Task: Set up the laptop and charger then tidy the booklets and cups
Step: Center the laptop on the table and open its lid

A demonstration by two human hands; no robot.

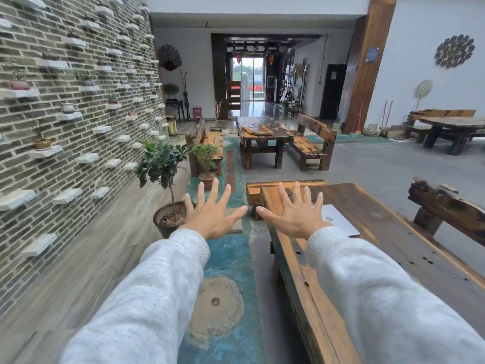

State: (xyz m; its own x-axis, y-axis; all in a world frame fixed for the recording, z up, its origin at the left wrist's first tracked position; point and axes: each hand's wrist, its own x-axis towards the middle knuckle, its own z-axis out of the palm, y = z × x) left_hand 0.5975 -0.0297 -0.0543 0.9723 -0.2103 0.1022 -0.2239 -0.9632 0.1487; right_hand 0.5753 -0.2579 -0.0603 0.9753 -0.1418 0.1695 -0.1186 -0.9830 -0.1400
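Observation:
Both my arms stretch forward in grey sleeves with the palms facing down and the fingers spread. My left hand point(210, 211) hovers over the blue floor strip, holding nothing. My right hand point(295, 212) hovers above the near end of a long dark wooden table point(388, 232), also holding nothing. A closed silver laptop point(338, 219) lies flat on that table, partly hidden behind my right hand and sleeve. No charger, booklets or cups show in view.
A wooden bench point(294, 258) runs along the table's left side; another bench back point(446, 208) stands at the right. Potted plants point(168, 214) sit by the brick wall on the left. A second wooden table point(262, 135) with benches stands farther ahead.

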